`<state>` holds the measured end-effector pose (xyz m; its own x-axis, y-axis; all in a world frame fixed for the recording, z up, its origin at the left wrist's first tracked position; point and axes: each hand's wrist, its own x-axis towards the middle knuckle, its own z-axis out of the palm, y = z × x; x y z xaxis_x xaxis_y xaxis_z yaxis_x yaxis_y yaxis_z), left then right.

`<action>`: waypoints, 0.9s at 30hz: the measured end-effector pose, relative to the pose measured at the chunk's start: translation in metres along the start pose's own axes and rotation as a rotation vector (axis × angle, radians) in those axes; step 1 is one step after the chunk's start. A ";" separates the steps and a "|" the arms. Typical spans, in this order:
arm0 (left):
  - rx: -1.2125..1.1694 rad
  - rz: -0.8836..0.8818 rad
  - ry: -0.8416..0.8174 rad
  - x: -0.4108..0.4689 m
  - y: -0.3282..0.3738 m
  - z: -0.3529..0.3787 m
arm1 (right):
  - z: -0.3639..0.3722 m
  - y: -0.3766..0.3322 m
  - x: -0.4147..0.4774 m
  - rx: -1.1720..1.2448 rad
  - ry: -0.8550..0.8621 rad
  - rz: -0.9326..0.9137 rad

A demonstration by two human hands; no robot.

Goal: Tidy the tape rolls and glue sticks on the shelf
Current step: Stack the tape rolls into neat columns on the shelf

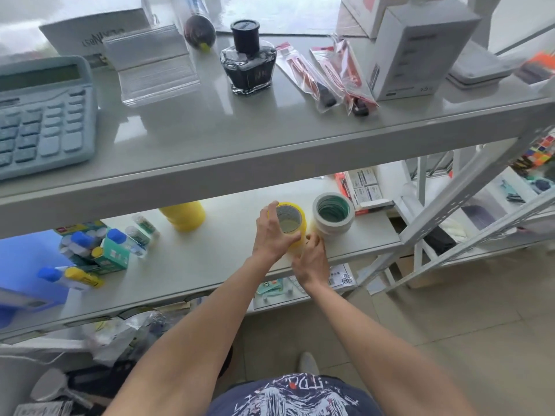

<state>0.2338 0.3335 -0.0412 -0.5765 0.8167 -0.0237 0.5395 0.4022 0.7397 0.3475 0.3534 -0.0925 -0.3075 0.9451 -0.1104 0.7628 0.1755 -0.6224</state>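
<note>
Glossy smooth grey shelf (pixel 210 136), translucent yellow tape roll (pixel 295 226) (plastic film), glass ink bottle (pixel 248 66).

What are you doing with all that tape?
A person is tidying a shelf. Both hands are on a stack of yellow tape rolls standing on the middle shelf: the left hand wraps its top and side, and the right hand steadies its base. Right beside it sits a stack of white tape rolls, and more yellow tape rolls sit further left. The glue sticks lie jumbled at the left end, untouched.
</note>
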 end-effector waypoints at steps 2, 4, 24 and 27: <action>-0.053 -0.049 -0.022 -0.001 0.001 -0.002 | -0.006 -0.003 0.003 0.002 -0.073 0.045; -0.098 -0.104 -0.067 -0.003 -0.002 -0.002 | -0.010 -0.007 0.006 0.035 -0.099 0.079; 0.087 0.046 0.168 -0.016 0.025 0.009 | -0.079 0.052 0.039 0.378 0.033 0.050; 0.102 0.165 0.076 -0.008 0.051 0.011 | -0.081 0.051 0.047 0.494 0.017 -0.028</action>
<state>0.2732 0.3521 -0.0106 -0.5180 0.8429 0.1456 0.6875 0.3091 0.6571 0.4182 0.4296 -0.0668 -0.3114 0.9471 -0.0782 0.3926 0.0533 -0.9182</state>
